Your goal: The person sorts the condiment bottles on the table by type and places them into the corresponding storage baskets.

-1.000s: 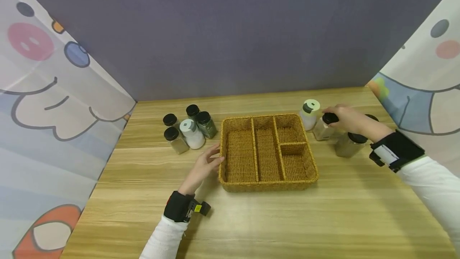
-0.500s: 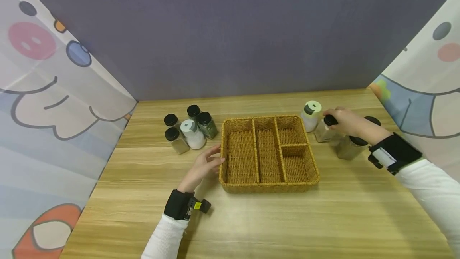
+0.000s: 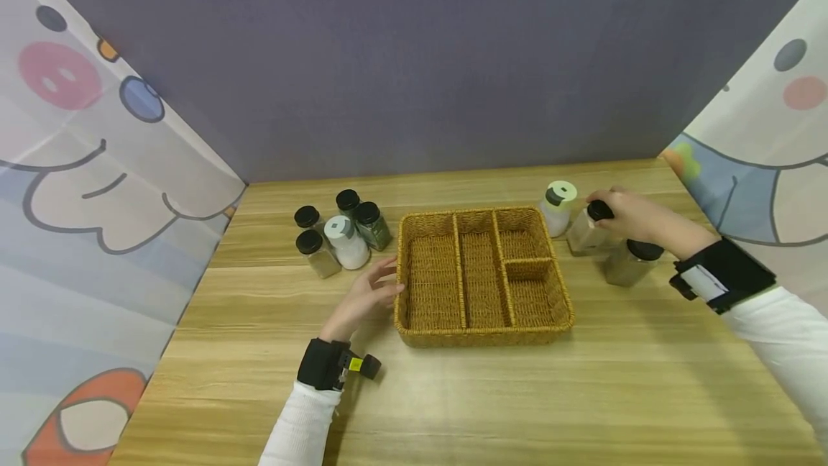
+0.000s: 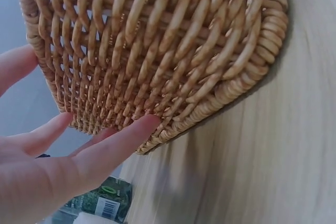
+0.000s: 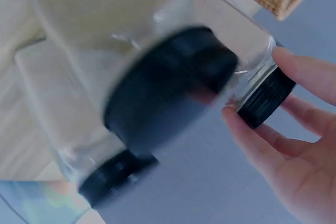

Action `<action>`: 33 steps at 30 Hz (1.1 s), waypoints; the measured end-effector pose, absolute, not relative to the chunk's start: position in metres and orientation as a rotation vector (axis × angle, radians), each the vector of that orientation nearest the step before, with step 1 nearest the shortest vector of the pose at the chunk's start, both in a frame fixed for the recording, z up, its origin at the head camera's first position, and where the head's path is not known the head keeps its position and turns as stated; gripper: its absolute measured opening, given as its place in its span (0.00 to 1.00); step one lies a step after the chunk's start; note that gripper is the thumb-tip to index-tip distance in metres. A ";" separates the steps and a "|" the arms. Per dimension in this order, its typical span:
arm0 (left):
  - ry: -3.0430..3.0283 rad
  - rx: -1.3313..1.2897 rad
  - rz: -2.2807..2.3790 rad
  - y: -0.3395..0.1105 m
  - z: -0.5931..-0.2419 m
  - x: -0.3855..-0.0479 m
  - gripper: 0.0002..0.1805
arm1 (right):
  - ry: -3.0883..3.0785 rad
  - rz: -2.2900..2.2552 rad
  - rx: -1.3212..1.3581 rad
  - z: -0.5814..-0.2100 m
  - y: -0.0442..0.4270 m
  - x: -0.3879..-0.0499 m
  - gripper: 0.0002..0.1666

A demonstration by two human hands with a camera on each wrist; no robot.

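Note:
My left hand (image 3: 364, 302) is at the left side of a woven basket (image 3: 432, 336) with several compartments. In the left wrist view its fairly straight fingers (image 4: 113, 148) touch the outer wicker wall, and the thumb meets the rim. On the right, my right hand (image 3: 637, 221) pinches a clear spice jar (image 3: 582, 234) by its black lid (image 5: 266, 98), thumb on one side and fingers on the other. The jar has pale contents and looks slightly tilted. Close beside it stand a white-capped shaker (image 3: 555, 220) and another black-lidded jar (image 3: 624, 268).
Left of the basket stand several black-lidded spice jars (image 3: 320, 262) around a white-capped shaker (image 3: 352, 252). The right wrist view shows a further black-lidded jar (image 5: 65, 114) behind the nearest one. A grey wall (image 3: 414, 63) borders the wooden table (image 3: 491, 408).
My right hand has shifted slightly up and right with the jar lid, and its wrist now covers the far-right jar's lid. The left hand and basket have stayed in place.

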State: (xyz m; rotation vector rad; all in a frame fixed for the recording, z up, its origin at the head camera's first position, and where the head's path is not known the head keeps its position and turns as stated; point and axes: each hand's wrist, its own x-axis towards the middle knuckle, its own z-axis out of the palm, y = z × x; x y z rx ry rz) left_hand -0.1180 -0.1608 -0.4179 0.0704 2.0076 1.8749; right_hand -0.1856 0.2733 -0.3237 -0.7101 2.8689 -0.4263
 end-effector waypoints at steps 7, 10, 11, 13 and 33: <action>1.950 0.065 1.903 -0.162 -0.420 -0.121 0.37 | 2.888 -0.418 -0.734 -0.306 0.272 -0.184 0.24; 1.942 0.065 1.907 -0.162 -0.421 -0.122 0.37 | 2.914 -0.402 -0.742 -0.298 0.268 -0.182 0.24; 1.943 0.063 1.906 -0.163 -0.421 -0.122 0.37 | 2.923 -0.396 -0.754 -0.295 0.267 -0.182 0.24; 1.942 0.062 1.902 -0.163 -0.421 -0.122 0.36 | 2.938 -0.372 -0.772 -0.290 0.264 -0.181 0.24; 1.920 0.130 1.891 -0.166 -0.427 -0.129 0.36 | 2.968 -0.304 -0.865 -0.254 0.225 -0.179 0.25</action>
